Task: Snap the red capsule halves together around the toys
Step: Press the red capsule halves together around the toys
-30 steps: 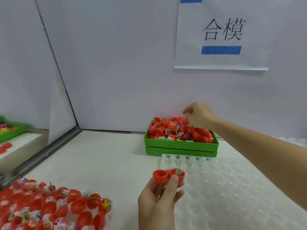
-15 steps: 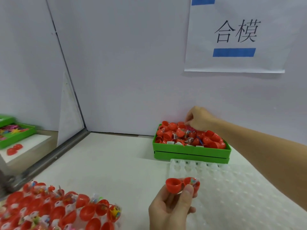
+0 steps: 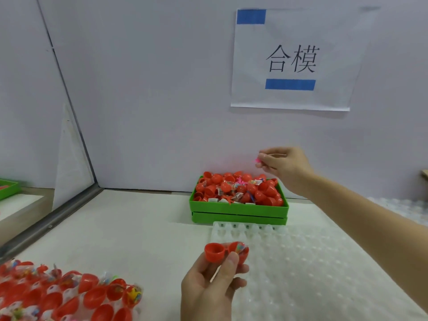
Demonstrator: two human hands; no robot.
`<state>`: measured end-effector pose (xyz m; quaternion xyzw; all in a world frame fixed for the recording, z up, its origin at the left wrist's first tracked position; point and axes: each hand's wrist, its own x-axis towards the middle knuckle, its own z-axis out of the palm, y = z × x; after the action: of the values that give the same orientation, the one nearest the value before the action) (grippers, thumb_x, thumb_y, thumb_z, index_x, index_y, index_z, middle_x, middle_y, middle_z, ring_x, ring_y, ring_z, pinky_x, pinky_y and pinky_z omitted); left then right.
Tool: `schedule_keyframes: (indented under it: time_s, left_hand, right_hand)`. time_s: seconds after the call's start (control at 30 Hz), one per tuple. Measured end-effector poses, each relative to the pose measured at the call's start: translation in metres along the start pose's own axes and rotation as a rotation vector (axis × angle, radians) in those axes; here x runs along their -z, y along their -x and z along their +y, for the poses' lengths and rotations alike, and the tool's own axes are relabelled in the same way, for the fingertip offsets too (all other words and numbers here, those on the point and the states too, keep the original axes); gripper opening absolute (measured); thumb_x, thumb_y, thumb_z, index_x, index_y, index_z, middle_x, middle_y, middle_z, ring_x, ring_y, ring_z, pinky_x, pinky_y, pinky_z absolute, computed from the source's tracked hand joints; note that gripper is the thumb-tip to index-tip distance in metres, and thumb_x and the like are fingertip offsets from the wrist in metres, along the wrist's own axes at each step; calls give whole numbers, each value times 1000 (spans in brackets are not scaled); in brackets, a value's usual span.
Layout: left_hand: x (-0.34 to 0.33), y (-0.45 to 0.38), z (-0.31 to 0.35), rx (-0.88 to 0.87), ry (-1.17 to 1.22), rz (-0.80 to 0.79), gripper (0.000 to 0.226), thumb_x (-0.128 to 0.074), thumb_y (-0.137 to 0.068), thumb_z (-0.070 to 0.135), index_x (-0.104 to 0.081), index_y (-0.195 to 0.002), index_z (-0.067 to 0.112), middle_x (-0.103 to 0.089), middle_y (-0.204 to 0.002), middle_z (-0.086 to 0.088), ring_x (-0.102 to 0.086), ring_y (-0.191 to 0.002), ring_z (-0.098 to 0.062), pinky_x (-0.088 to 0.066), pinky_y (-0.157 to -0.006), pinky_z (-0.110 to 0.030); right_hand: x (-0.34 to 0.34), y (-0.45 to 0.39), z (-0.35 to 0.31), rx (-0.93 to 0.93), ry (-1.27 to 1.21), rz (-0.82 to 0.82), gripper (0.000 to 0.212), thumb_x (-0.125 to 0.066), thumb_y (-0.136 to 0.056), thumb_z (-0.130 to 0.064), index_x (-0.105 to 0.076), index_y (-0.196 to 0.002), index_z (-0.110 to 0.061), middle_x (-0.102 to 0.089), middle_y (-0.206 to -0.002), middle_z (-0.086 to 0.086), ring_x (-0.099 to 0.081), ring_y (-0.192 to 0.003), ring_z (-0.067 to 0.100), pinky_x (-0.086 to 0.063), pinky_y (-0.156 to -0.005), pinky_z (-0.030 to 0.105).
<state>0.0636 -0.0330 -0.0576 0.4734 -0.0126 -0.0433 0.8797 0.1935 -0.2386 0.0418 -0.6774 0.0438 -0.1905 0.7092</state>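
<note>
Pinching pink toy point(image 3: 256, 161) above bin, right hand point(image 3: 283, 164), arm outstretched

This looks like a small assembly station in a factory or packing workshop. A plain white partition wall point(image 3: 143, 93) closes off the far side, and a printed paper sign point(image 3: 294, 59) with two Chinese characters and blue bars labels the station. On the white worktop point(image 3: 129, 230), a green plastic bin point(image 3: 238, 210) at the far side holds loose red capsule halves and small toys in bulk. A clear moulded blister tray point(image 3: 301, 262) lies near right, and another filled tray of red halves point(image 3: 60, 295) near left.
</note>
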Motion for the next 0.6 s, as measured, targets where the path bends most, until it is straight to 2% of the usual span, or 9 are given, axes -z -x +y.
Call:
schedule_keyframes:
  time_s: [0.1,0.2,0.33,0.47,0.53,0.6]
  left_hand:
    - [-1,2,-2,-1,31,-52,35,-67,-57,2,-67,-91,-6,-74,-83,-23,-73,-64,-32,-54,-46,-25]
    - [-6,6,-5,-7,73,-81,33,-66,-60,0,-66,-92,-8,-74,-92,-26,-74,-75,-39,-57,-53,-24]
    - [-15,14,-8,-27,58,-140,17,-66,-64,5,-77,-78,3,-75,-93,-21,-75,-83,-36,-57,-61,-21]
    - [-22,25,-13,-27,42,-202,16,-67,-67,6,-77,-79,9,-74,-97,-21,-74,-91,-35,-58,-68,-22]
    - [-24,28,-14,-34,31,-236,17,-68,-67,7,-77,-81,11,-75,-99,-19,-73,-95,-34,-58,-71,-22]
    - [-24,29,-15,-58,-19,-272,18,-72,-64,11,-76,-82,13,-75,-101,-16,-72,-98,-34,-58,-74,-24]
  right_hand:
    - [5,51,0,-95,-373,-75,5,-64,-81,7,-66,-85,5,-73,-72,11,-74,-69,16,-57,-61,17]
    - [16,103,7,-114,-474,-97,12,-66,-68,3,-74,-77,4,-74,-77,14,-76,-76,22,-58,-64,20]
    - [33,163,10,-62,-394,-51,16,-73,-64,-5,-79,-79,-3,-75,-83,20,-76,-76,25,-58,-64,21]
    - [45,209,10,52,-170,25,24,-78,-57,-22,-80,-80,-13,-75,-77,19,-76,-71,28,-56,-59,21]
    - [49,222,9,110,-65,62,22,-77,-58,-23,-80,-79,-15,-75,-72,16,-75,-66,28,-56,-56,20]
    - [54,228,9,160,19,99,15,-76,-63,-15,-79,-78,-16,-74,-67,13,-74,-61,26,-55,-54,20]
